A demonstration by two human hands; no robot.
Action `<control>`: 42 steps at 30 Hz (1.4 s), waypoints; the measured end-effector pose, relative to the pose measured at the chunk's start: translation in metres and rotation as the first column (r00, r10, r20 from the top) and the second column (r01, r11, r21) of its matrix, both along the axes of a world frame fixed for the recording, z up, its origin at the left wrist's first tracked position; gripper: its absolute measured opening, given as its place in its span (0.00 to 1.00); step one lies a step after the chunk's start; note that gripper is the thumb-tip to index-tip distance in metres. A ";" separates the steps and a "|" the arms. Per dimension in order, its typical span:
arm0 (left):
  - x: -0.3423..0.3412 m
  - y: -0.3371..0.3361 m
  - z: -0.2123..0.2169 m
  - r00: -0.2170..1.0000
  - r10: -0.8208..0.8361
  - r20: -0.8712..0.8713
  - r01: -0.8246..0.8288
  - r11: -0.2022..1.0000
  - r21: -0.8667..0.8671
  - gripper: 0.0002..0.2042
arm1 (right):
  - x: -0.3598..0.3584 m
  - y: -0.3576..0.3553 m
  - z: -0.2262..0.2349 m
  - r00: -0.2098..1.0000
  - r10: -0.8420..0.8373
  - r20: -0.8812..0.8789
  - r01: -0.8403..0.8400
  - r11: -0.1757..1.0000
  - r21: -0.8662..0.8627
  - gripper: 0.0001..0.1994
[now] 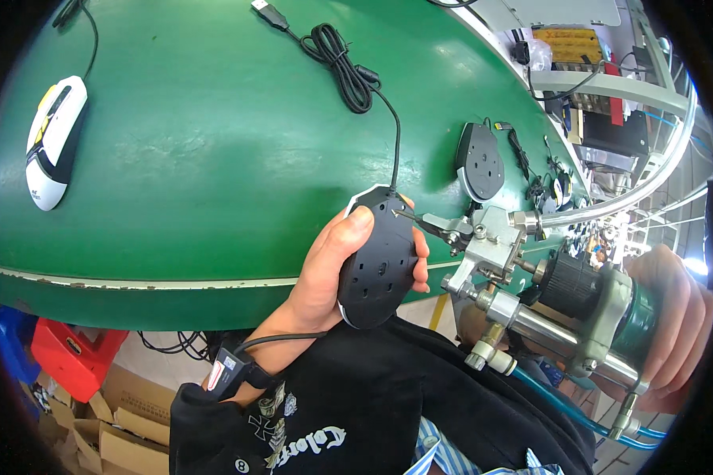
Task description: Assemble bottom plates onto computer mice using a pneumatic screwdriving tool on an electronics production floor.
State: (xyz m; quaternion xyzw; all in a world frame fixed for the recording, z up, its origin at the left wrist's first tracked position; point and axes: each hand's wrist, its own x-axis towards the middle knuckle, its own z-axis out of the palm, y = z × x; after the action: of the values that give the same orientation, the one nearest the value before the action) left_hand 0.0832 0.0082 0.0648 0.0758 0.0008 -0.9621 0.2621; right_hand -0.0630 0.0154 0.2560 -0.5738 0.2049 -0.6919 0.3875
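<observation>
My left hand point(322, 261) grips a computer mouse point(379, 273) with its black underside up, the thumb on its upper left edge and fingertips round the right side. Several holes show in that underside. A black cord runs from the mouse to a tied coil point(342, 67) on the table. My right hand point(677, 328) is wrapped round the green-and-black rear of a powered screwdriver point(566, 289) with a metal body and hoses. The screwdriver's thin tip meets the mouse's underside near the cord end; whether a screw sits there is too small to tell.
A white, black and yellow mouse point(55, 142) lies on the green table point(214, 158) at left. Another upturned mouse point(480, 162) lies at right, with more mice and cords beyond. A clear hose point(650, 186) arches to the screwdriver. Cardboard boxes point(135, 423) stand below left.
</observation>
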 end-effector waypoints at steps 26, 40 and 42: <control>0.005 0.001 0.003 0.968 0.073 0.241 -0.003 0.960 -0.280 0.29 | -0.018 -0.013 0.015 0.901 0.420 -0.110 -0.383 0.888 0.256 0.12; 0.000 0.005 0.001 0.939 0.119 0.322 0.001 0.937 -0.349 0.28 | 0.008 0.015 0.022 0.983 0.088 -0.163 -0.054 0.977 0.205 0.12; 0.000 0.007 0.000 0.948 0.100 0.301 -0.009 0.956 -0.292 0.28 | 0.008 0.014 0.022 0.963 -0.098 -0.249 0.146 0.972 0.184 0.12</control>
State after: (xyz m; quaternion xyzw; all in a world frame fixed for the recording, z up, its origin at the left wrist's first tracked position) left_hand 0.0836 0.0149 0.0652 0.1883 -0.1781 -0.9201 0.2938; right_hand -0.0553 0.0295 0.2779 -0.5968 0.3539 -0.6163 0.3724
